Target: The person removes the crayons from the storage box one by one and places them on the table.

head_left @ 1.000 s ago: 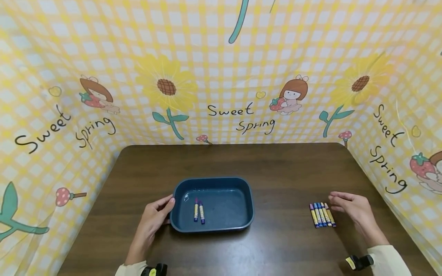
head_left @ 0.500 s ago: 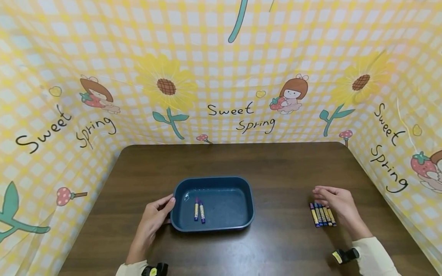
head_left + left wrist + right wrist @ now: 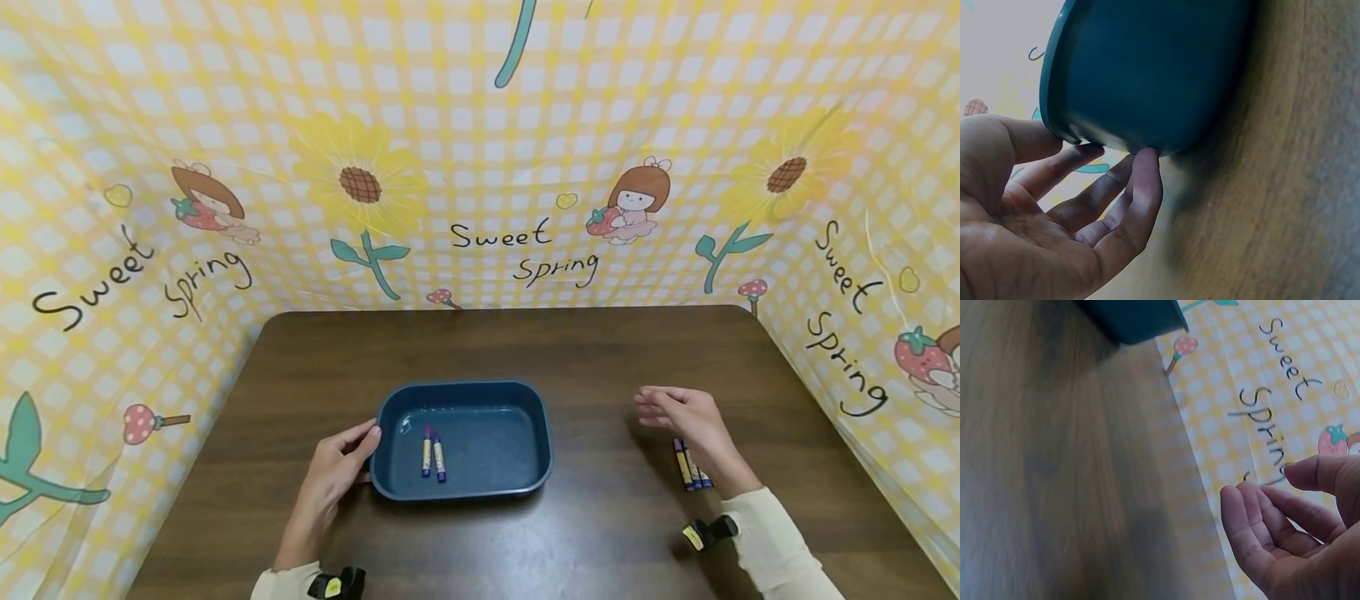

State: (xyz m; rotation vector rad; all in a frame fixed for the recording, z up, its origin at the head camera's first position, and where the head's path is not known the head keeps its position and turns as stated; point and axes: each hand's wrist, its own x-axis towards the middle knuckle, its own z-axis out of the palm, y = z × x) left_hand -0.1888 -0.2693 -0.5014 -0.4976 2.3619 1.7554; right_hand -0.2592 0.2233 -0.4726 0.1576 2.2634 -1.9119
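Note:
A dark blue tray [image 3: 487, 492] stands left of the table's middle, with two crayons [image 3: 439, 462] side by side on its floor. My left hand [image 3: 339, 471] holds the tray's left end, the thumb at the rim and the fingertips against the outer wall, as the left wrist view shows. To the right, several crayons [image 3: 684, 467] lie in a row, partly hidden by my right wrist. My right hand [image 3: 686, 417] hovers just behind that row in the head view. In the right wrist view its fingers are loosely bent, the thumb apart, with nothing between them.
The brown wooden table [image 3: 600, 533] runs back to a yellow-checked cloth [image 3: 480, 167] that hangs behind and at both sides. Black straps with small devices [image 3: 710, 533] sit at both wrists.
My right hand has moved left and slightly farther back, passing over the crayon row, and its wrist now covers part of it. The left hand and the tray have stayed in place.

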